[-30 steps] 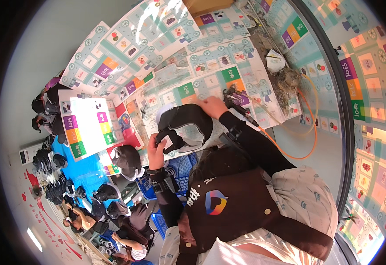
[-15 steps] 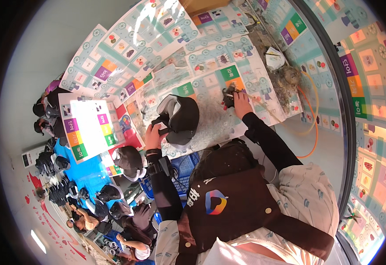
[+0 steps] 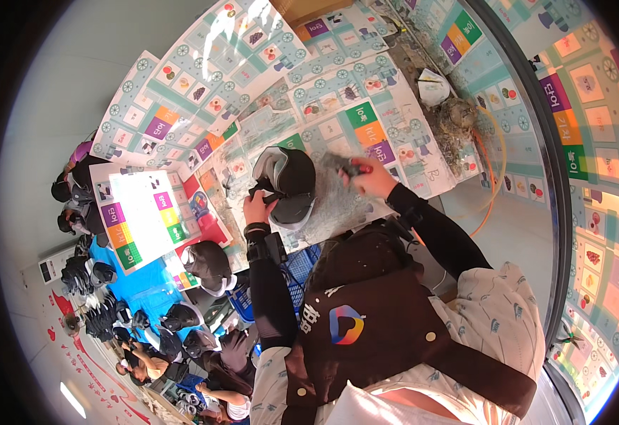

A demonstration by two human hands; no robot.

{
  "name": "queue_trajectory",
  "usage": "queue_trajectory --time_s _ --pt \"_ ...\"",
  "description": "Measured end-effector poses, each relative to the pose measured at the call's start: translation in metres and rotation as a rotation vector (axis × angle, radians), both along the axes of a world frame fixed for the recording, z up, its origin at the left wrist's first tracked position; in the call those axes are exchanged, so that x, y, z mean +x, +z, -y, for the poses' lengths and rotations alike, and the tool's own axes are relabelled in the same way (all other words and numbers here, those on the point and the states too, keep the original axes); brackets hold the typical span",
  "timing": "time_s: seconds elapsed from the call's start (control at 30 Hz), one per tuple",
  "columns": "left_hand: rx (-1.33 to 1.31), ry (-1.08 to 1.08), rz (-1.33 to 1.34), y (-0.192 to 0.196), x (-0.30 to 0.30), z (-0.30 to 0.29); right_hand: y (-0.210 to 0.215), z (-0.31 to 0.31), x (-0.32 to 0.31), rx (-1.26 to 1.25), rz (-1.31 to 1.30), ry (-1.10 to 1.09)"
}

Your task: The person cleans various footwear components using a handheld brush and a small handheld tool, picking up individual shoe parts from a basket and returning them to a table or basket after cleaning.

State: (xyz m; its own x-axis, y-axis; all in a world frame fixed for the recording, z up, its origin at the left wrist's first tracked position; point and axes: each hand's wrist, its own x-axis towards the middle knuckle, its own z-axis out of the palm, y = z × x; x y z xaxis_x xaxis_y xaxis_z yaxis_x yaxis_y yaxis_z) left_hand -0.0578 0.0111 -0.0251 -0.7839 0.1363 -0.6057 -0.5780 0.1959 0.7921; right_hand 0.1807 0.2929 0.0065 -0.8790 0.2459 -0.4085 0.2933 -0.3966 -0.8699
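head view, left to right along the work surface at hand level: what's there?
Bright white sheet with coloured squares → left hand → dark cap → right hand gripping a red-tipped tool → orange hose.

Since a second ago the black cap [image 3: 286,185] has been lifted away from the right hand [image 3: 369,178] and is now held by the left hand [image 3: 256,209] alone, tilted with its pale lining showing. The right hand has been moved out over the patterned desk [image 3: 401,152], where a small red-tipped tool [image 3: 352,168] is now gripped.
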Motion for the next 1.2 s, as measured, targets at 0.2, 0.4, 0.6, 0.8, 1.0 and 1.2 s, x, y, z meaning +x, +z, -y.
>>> queue_trajectory --time_s 0.2,0.4,0.6,0.8,1.0,1.2 --pt "0.038 -0.040 0.006 -0.006 0.002 -0.018 0.019 0.028 -0.004 0.524 -0.108 -0.063" --pt "0.038 -0.040 -0.012 -0.006 0.006 -0.023 0.018 0.016 0.005 0.500 -0.076 0.142" --pt "0.052 -0.043 -0.017 -0.012 0.007 -0.020 -0.001 0.004 0.013 0.389 -0.107 0.052" --pt "0.048 -0.070 -0.038 -0.015 0.008 -0.018 -0.012 -0.005 0.019 0.253 -0.037 0.039" --pt "0.084 -0.040 -0.016 -0.010 0.012 -0.016 -0.030 -0.014 0.025 0.468 0.011 0.011" --pt "0.100 -0.106 0.029 0.004 0.008 0.003 -0.026 -0.025 0.034 0.549 -0.045 0.005"
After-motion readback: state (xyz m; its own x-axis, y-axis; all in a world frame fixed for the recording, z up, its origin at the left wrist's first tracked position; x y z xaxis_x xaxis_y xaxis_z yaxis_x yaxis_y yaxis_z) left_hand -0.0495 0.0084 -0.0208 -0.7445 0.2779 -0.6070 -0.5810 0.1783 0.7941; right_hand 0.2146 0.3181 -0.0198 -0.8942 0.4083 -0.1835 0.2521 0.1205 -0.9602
